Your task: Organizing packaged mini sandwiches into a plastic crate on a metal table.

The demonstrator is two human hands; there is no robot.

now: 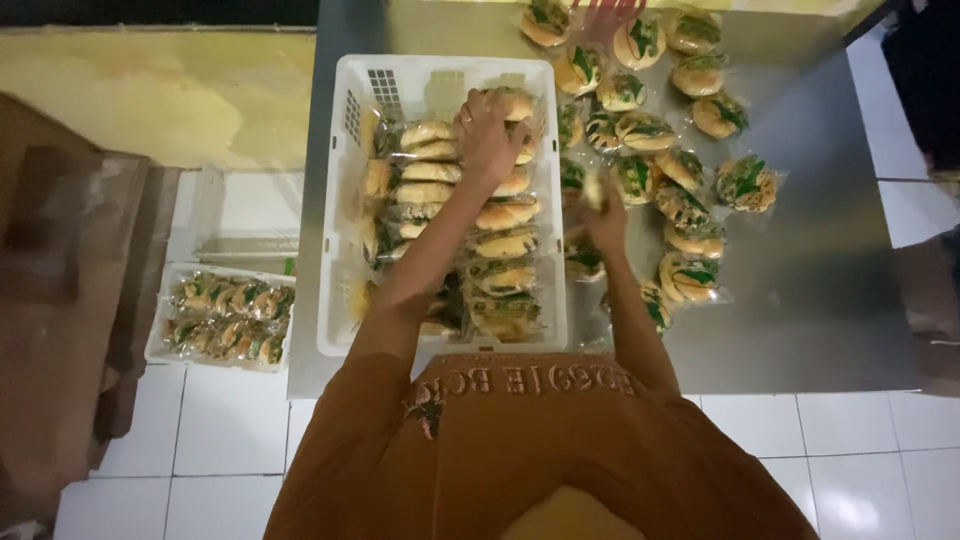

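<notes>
white plastic crate (345, 200) on the steel table (800, 300): left hand (487, 135), fingers clamped on a wrapped bun (515, 105), packs a row; right hand (605, 222) grips another bun (594, 190), needing a free slot.

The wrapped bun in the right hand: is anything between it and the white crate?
Nothing visible. The right hand lifts a wrapped bun just beside the white crate; only the low crate wall separates them. The left hand rests on buns inside.
</notes>
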